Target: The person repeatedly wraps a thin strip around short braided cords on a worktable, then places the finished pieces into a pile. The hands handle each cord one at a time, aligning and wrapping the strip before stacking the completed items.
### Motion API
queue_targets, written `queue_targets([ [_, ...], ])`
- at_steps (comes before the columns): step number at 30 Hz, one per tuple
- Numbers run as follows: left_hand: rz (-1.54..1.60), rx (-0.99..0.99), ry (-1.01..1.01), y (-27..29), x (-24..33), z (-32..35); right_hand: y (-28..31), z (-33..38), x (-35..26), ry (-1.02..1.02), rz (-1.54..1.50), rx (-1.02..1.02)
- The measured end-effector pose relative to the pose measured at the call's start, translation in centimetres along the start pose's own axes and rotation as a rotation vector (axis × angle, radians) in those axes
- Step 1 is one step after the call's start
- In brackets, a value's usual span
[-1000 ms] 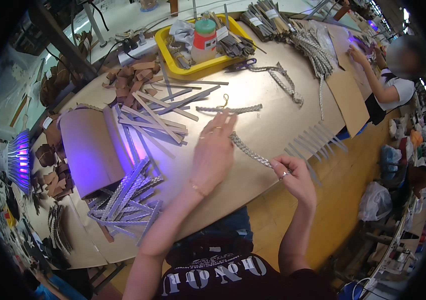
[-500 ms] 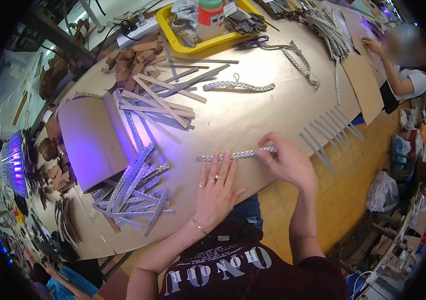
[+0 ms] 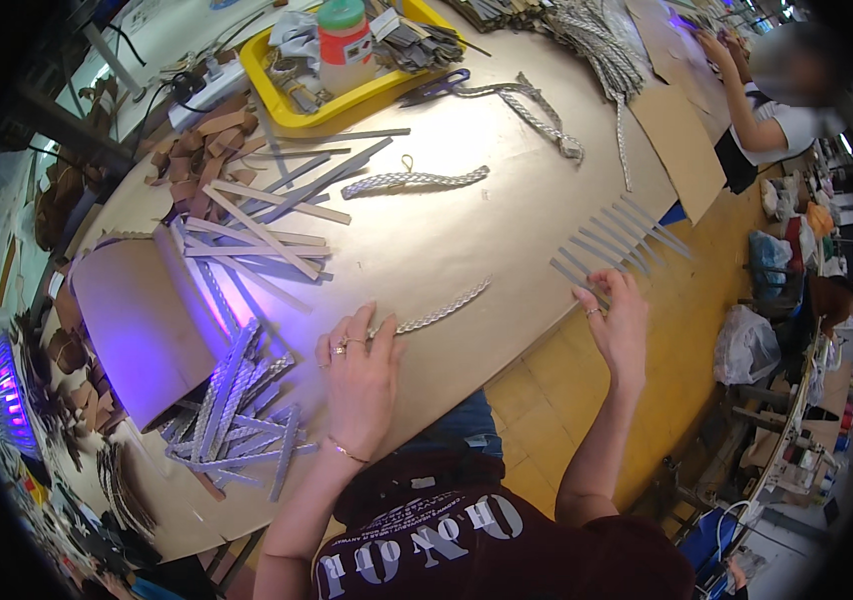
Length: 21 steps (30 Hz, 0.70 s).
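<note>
My left hand [image 3: 359, 365] rests on the table with its fingers bent over the near end of a silver braided strip [image 3: 444, 309], which runs out to the right from under the fingertips. At the table's right edge, my right hand [image 3: 619, 318] pinches the nearest of several flat grey strips [image 3: 615, 240] laid side by side. Part of that pinched strip hides behind the fingers. Farther back lies a tied bundle of braided strips [image 3: 417, 180].
A heap of braided strips [image 3: 232, 420] lies left beside a curved brown board [image 3: 147, 320]. Loose flat strips [image 3: 267, 245] and brown scraps [image 3: 212, 150] spread behind it. A yellow tray [image 3: 292, 118], scissors [image 3: 437, 88] and cardboard [image 3: 682, 150] are farther back. Another person's arm [image 3: 742, 95] reaches in at far right.
My right hand has let go of the braided strip's far end and moved right to the grey strips. My left hand's flat fingers have curled over the braid's near end. The view has shifted.
</note>
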<state>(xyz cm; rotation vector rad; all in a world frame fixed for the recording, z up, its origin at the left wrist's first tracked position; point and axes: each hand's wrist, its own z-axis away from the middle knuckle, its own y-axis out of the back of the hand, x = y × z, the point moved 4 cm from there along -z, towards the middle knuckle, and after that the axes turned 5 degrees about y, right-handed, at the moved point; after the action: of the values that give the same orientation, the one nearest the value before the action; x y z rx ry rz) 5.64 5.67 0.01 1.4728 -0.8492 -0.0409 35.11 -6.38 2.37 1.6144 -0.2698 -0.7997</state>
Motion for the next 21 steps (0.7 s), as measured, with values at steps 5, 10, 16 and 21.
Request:
queue_targets([
  [5, 0.325, -0.037, -0.031, 0.7, -0.1, -0.6, -0.4, -0.4, 0.4, -0.057, -0.13, -0.013],
  [10, 0.393, -0.097, 0.182, 0.5, -0.6, 0.0, -0.2, -0.6, -0.5, -0.155, -0.025, -0.054],
  [16, -0.011, 0.241, -0.023, 2.7, 1.1, 0.8, 3.5, 1.2, -5.4, 0.025, -0.219, -0.182],
  [21, 0.922, -0.106, 0.279, 2.9, 1.7, 3.0, 3.9, 3.8, -10.4, 0.334, -0.481, -0.407],
])
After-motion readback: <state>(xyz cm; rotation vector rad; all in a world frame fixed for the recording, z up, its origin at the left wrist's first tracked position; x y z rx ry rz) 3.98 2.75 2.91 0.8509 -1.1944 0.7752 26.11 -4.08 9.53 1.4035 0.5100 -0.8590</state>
